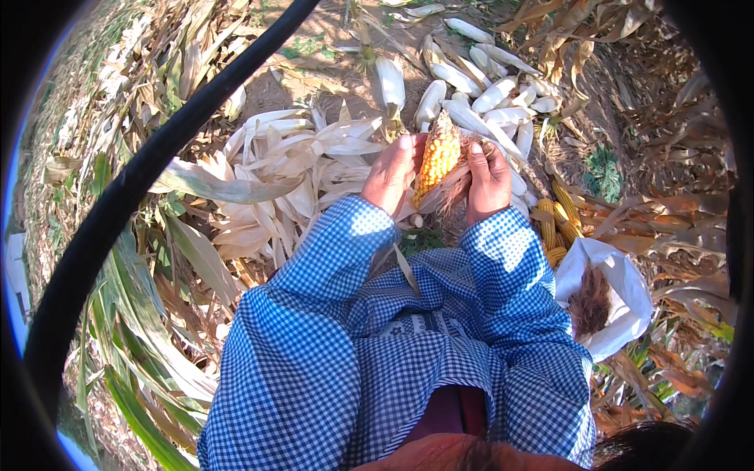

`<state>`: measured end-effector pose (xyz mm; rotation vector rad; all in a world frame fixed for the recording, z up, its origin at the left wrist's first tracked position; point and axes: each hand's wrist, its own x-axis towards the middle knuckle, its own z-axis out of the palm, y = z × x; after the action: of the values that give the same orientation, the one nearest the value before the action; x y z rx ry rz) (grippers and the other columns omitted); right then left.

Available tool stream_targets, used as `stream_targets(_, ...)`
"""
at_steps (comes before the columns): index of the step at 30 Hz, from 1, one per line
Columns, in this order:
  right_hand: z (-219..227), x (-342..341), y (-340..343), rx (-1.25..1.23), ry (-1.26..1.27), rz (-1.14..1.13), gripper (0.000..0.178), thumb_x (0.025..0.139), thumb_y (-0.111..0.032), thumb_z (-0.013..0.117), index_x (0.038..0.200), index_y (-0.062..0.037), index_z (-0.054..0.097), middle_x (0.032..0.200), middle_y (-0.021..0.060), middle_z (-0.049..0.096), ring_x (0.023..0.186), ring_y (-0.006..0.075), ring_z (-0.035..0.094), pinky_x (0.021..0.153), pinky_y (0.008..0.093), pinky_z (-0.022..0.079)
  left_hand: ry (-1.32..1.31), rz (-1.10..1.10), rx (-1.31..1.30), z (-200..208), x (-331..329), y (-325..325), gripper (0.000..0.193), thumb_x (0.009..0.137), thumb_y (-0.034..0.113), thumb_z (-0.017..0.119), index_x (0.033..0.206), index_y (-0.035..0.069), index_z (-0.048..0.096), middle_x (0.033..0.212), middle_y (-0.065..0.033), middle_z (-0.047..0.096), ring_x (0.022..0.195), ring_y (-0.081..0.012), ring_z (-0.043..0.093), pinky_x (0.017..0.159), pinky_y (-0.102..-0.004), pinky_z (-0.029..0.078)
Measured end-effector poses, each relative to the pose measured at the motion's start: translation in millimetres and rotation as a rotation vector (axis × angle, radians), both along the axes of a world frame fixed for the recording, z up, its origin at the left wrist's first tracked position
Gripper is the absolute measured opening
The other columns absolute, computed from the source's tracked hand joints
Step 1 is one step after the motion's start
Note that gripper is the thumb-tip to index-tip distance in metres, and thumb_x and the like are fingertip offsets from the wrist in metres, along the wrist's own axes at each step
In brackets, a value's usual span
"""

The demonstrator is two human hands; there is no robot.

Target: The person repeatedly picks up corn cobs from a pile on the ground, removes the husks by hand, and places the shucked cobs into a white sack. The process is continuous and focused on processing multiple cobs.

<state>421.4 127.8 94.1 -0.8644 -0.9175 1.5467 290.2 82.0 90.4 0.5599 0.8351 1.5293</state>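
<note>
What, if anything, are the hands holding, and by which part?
A yellow corn cob: left hand grips its left side; right hand pinches dry husk or silk along its right side, unclear which.

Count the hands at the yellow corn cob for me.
2: the left hand holding the corn cob from its left, and the right hand at its right, pinching dry husk.

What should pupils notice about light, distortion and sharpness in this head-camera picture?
Head view: direct sun bleaches patches on the left sleeve and right sleeve; head view: the fisheye image is round with black corners, and a black strip curves across the left side, hiding what lies behind; head view: kernels on the corn cob between the left hand and right hand look distinct.
</note>
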Motion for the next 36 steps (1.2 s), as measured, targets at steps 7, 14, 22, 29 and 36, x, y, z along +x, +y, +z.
stream_targets(7, -2.9, -20.6, -22.7, 0.019, -0.027, 0.139, 0.016, 0.093, -0.016, 0.053, 0.102, -0.0025, 0.054, 0.095, 0.0034, 0.059, 0.088, 0.0095, 0.052, 0.08, 0.0246, 0.043, 0.014, 0.256, -0.153, -13.7, 7.6, 8.4, 0.032, 0.084, 0.019, 0.067, 0.108, 0.004, 0.052, 0.096, -0.0003, 0.058, 0.087, -0.0097, 0.055, 0.079, -0.0262, 0.046)
stream_targets(14, 31.2, 29.5, 14.5, -0.127, 0.156, 0.001, 0.016, 0.094, -0.018, 0.049, 0.102, -0.0041, 0.055, 0.087, 0.006, 0.062, 0.059, 0.0087, 0.051, 0.047, 0.0242, 0.043, -0.143, 0.49, -0.335, -19.8, -82.8, 22.8, 0.049, 0.087, 0.051, 0.051, 0.096, 0.003, 0.05, 0.087, -0.0115, 0.058, 0.086, -0.0264, 0.058, 0.081, -0.0456, 0.048)
stream_targets(22, 16.8, 51.3, 39.2, -0.128, 0.083, -0.139, 0.017, 0.09, -0.018, 0.057, 0.099, -0.0041, 0.057, 0.085, 0.0075, 0.065, 0.07, 0.0148, 0.063, 0.052, 0.0231, 0.053, -0.327, 0.687, -0.186, -17.9, -145.0, 20.6, 0.058, 0.085, 0.061, 0.046, 0.096, 0.003, 0.049, 0.081, -0.0103, 0.057, 0.08, -0.0263, 0.059, 0.081, -0.0471, 0.05)
stream_targets(29, 13.2, 78.5, 47.5, 0.103, -0.302, -0.386, 0.014, 0.087, -0.017, 0.063, 0.089, -0.003, 0.061, 0.077, 0.0018, 0.062, 0.064, 0.0068, 0.054, 0.055, 0.0206, 0.045, -0.216, 0.706, -0.121, 10.7, -139.0, 11.5, 0.054, 0.083, 0.057, 0.053, 0.101, 0.007, 0.045, 0.082, -0.0079, 0.055, 0.078, -0.0241, 0.057, 0.077, -0.0442, 0.052)
stream_targets(36, -0.3, 301.9, 44.8, 0.223, -0.791, -0.748, 0.022, 0.092, -0.013, 0.054, 0.107, 0.0012, 0.055, 0.09, 0.0048, 0.063, 0.079, 0.0111, 0.058, 0.068, 0.0215, 0.049, -0.191, 0.741, 0.073, 17.4, -142.8, 5.5, 0.038, 0.083, 0.036, 0.064, 0.094, 0.003, 0.048, 0.077, -0.01, 0.058, 0.075, -0.0227, 0.06, 0.072, -0.0374, 0.054)
